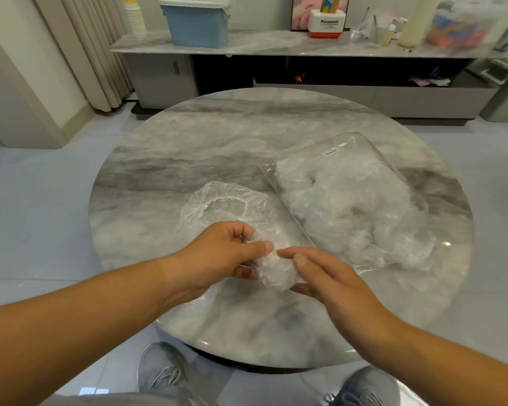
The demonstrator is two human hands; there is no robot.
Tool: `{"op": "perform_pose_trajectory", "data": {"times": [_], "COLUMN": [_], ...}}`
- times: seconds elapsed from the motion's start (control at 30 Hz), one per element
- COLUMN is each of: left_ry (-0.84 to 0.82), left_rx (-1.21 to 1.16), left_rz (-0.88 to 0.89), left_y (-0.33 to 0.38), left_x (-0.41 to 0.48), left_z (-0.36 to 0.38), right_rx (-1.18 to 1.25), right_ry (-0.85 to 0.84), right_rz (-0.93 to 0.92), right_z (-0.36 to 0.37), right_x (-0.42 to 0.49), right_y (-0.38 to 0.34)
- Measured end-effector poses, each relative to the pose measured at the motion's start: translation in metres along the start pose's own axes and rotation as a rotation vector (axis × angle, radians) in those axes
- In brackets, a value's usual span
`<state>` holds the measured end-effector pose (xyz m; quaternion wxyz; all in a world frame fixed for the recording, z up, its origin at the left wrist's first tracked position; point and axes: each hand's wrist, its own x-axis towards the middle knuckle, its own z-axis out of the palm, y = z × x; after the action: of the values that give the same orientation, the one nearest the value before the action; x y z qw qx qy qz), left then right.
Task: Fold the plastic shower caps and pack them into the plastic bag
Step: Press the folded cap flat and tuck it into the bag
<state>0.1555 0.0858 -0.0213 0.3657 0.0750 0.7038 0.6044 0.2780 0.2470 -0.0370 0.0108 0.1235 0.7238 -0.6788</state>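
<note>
The step in hand looks like the folding of 1 shower cap. The left hand [223, 259] grips a bunched cap [276, 272] just above the near part of the round marble table [217, 136], thumb and curled fingers closed around the crumpled film. The right hand [329, 276] lies against the other side of the wad with its fingers nearly straight, touching it rather than clasping it. A 2nd cap [194, 212] lies spread open on the table just beyond the hands, its elastic ring facing up, not yet folded. The plastic bag [349, 200] lies flat to the right, near the hands, and holds a heap of clear film, presumably caps already packed. Its mouth is hard to make out, though it seems to face the person. The next move probably calls for pressing the wad smaller, then finding and lifting the bag's open edge with 1 hand while the other slides the wad in.
</note>
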Motion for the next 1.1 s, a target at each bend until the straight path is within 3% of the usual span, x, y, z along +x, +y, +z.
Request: {"op": "perform_pose_trajectory", "data": {"times": [0.07, 0.2, 0.33, 0.47, 0.57, 0.7, 1.1], "left_ry": [0.004, -0.013, -0.050, -0.184, -0.270, -0.275, -0.311], "left_rx": [-0.037, 0.000, 0.335, 0.744, 0.988, 1.190, 0.983], "left_rz": [0.041, 0.100, 0.280, 0.447, 0.540, 0.583, 0.518], "left_y": [0.005, 0.013, 0.021, 0.027, 0.026, 0.025, 0.029], "left_x": [-0.001, 0.001, 0.004, 0.006, 0.011, 0.020, 0.024], "left_z": [0.014, 0.047, 0.073, 0.096, 0.110, 0.122, 0.109], "right_rx": [0.155, 0.110, -0.078, -0.164, -0.260, -0.137, 0.197], "right_ry": [0.025, 0.187, 0.470, 0.628, 0.623, 0.556, 0.323], "right_rz": [0.043, -0.071, -0.335, -0.268, -0.121, -0.026, 0.046], "right_z": [-0.007, -0.040, -0.090, -0.142, -0.160, -0.157, -0.132], "right_x": [-0.002, -0.010, -0.025, -0.033, -0.031, -0.030, -0.003], "right_y": [-0.011, -0.018, -0.029, -0.022, 0.001, 0.009, 0.003]}}
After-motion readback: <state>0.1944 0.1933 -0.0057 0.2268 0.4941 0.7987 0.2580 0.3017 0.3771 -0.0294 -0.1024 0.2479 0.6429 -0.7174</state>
